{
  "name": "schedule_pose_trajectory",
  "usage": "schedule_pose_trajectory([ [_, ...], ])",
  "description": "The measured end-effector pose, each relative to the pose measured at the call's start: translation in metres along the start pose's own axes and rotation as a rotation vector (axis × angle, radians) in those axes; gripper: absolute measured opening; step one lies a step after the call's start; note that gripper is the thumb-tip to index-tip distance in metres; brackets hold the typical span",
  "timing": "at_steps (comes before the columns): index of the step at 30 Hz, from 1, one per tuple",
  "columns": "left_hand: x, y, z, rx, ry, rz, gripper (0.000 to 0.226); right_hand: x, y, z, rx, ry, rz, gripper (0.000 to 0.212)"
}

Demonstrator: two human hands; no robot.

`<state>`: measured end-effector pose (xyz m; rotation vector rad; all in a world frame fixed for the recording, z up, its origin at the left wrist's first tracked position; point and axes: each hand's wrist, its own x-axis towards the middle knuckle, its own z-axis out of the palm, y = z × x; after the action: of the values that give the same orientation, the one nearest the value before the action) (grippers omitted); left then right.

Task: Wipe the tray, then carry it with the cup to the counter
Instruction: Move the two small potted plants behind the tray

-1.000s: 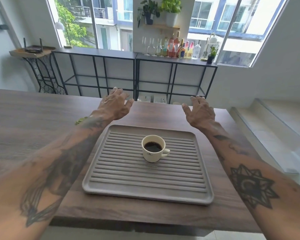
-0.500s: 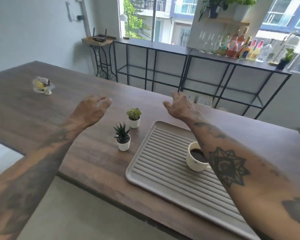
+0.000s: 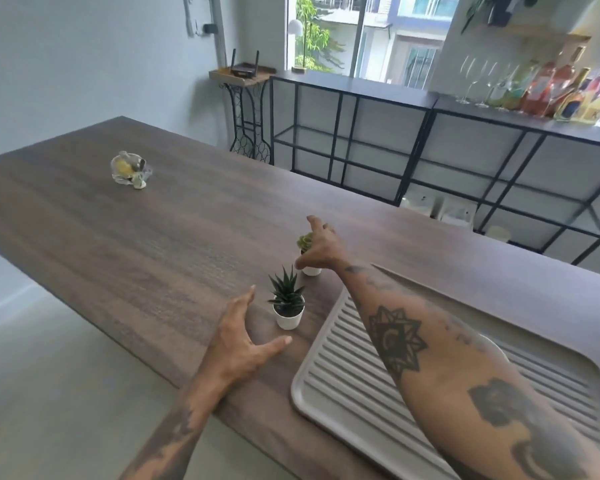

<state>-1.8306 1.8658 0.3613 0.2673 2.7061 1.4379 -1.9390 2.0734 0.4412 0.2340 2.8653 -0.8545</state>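
Presently both hands empty, fingers spread: left hand [image 3: 238,344] at seven o'clock of spiky plant [image 3: 288,304]; right hand [image 3: 321,249] over second plant [image 3: 306,242]

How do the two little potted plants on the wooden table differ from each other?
The near plant has dark green, spiky, pointed leaves; the far plant is pale yellow-green and looks rounder. The near plant stands fully in view, with the left hand open beside it and not touching, while the far plant is partly hidden behind the right hand. Both sit upright in small white pots on the table, left of the tray.
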Motion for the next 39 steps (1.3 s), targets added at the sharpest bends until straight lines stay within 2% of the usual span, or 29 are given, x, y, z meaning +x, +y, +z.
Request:
schedule_pose_trajectory([
  [5,0.017,0.010,0.023,-0.036,-0.001,-0.008,0.109,0.008,0.007,0.009,0.005,0.052,0.011,0.081],
  [9,0.023,0.016,0.030,-0.060,0.012,0.018,0.077,0.008,0.009,0.007,0.012,0.054,-0.015,0.066],
  [12,0.021,0.019,0.033,-0.071,0.068,0.014,0.053,0.005,0.011,0.006,0.012,0.050,-0.016,0.061],
  [18,0.038,0.051,0.017,-0.074,0.026,0.012,0.040,-0.013,0.013,-0.036,-0.025,0.133,-0.006,0.061],
  [22,0.066,0.106,-0.012,-0.025,0.037,0.141,0.045,-0.033,0.020,-0.098,-0.051,0.238,0.016,0.064],
  [28,0.089,0.184,-0.030,0.012,0.088,0.289,0.048,-0.071,0.027,-0.178,-0.009,0.393,0.003,0.056],
  [34,0.083,0.229,0.018,0.004,0.008,0.374,0.050,-0.122,0.066,-0.208,-0.019,0.443,-0.006,0.059],
  [39,0.069,0.287,0.092,-0.028,-0.155,0.483,0.051,-0.206,0.133,-0.237,-0.040,0.501,0.048,0.055],
])
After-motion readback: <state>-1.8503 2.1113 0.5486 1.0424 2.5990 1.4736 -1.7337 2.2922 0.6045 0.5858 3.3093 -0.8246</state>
